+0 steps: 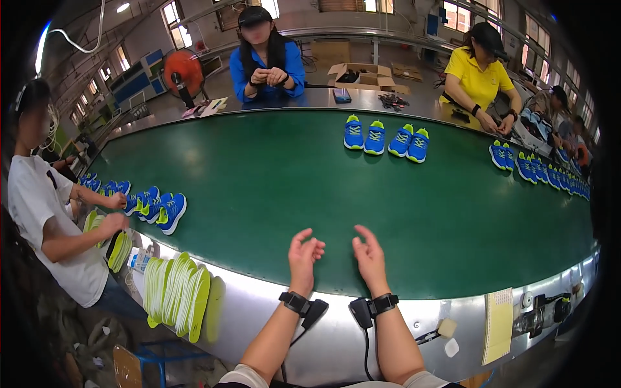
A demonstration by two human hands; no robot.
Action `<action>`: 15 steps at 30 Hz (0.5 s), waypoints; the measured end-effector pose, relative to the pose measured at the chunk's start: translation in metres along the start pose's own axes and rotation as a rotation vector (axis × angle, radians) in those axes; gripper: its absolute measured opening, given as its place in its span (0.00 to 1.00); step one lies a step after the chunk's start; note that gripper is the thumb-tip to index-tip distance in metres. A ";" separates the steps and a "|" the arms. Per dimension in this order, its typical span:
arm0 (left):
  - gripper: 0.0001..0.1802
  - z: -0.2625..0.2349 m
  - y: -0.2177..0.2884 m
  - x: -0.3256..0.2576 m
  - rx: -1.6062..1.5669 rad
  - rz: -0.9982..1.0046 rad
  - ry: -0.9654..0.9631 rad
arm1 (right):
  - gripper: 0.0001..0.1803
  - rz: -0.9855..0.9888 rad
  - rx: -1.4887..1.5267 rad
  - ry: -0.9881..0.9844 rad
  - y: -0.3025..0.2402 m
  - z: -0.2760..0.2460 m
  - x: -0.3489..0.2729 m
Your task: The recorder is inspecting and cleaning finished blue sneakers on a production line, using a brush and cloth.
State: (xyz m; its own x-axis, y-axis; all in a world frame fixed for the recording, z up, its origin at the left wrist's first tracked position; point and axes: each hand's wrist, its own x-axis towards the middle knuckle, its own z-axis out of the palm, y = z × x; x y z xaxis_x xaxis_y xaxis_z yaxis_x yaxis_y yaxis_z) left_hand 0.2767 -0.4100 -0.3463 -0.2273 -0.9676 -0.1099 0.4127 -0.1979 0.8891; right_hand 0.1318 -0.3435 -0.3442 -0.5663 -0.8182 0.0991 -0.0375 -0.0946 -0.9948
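My left hand (305, 260) hovers over the near edge of the green conveyor belt (259, 194), fingers loosely bent and apart, nothing in it. Beside it, my right hand (370, 260) is likewise empty, with its fingers partly stretched out. Both wrists wear black straps with small devices and cables. Across the belt, ahead and slightly right, stand two pairs of blue sneakers (375, 137) with lime-green trim and laces. More blue sneakers (171, 213) sit at the belt's left side. A further row of blue sneakers (527, 167) runs along the far right. Neither hand touches a shoe.
Lime-green insole shapes wound with white laces (176, 294) lie on the metal edge at my left. A yellow paper pad (498, 326) and a sponge-like block (446, 328) are at right. Co-workers in white (52, 226), blue (284, 71) and yellow (475, 77) surround the belt.
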 end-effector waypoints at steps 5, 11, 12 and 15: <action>0.14 -0.012 -0.022 0.010 -0.196 -0.226 0.083 | 0.17 0.072 -0.110 -0.304 -0.006 0.017 -0.008; 0.11 -0.016 -0.026 0.008 -0.143 -0.299 -0.095 | 0.18 0.200 -0.022 -0.338 -0.003 0.018 -0.009; 0.11 -0.016 -0.027 0.007 -0.149 -0.291 -0.095 | 0.19 0.209 -0.035 -0.325 -0.006 0.018 -0.011; 0.10 -0.016 -0.025 0.008 -0.176 -0.328 -0.098 | 0.21 0.201 -0.052 -0.317 -0.005 0.022 -0.012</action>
State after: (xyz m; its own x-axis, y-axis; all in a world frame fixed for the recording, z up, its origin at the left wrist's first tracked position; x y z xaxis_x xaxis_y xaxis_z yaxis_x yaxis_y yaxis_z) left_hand 0.2788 -0.4157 -0.3767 -0.4521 -0.8306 -0.3250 0.4472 -0.5264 0.7232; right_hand 0.1572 -0.3459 -0.3399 -0.2845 -0.9531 -0.1037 0.0019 0.1076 -0.9942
